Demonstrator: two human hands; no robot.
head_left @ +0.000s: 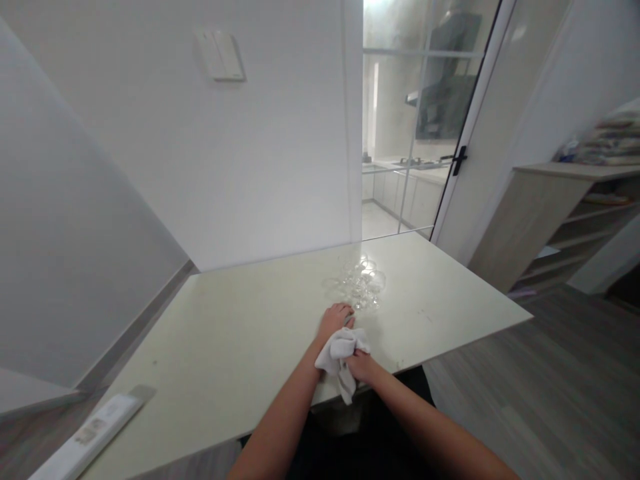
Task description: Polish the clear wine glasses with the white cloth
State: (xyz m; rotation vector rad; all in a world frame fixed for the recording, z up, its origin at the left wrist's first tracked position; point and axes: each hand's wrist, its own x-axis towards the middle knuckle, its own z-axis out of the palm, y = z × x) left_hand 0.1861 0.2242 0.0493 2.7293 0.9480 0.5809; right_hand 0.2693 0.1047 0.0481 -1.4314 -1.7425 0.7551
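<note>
My right hand (361, 365) is closed on a crumpled white cloth (343, 348), close to the near edge of the pale table (260, 333). Just beyond the cloth, my left hand (337, 321) has its fingers curled, with a small greyish edge showing by the fingertips. Most of whatever it holds is hidden by the hand and the cloth. A cluster of clear glassware (367, 283) stands on the table ahead of both hands; glare blurs the separate pieces.
A long white box (90, 437) lies at the table's near left corner. White wall borders the far edge, with a switch plate (220, 56) on it. To the right are a glazed door (400, 133) to a kitchen and a wooden shelf unit (540, 213).
</note>
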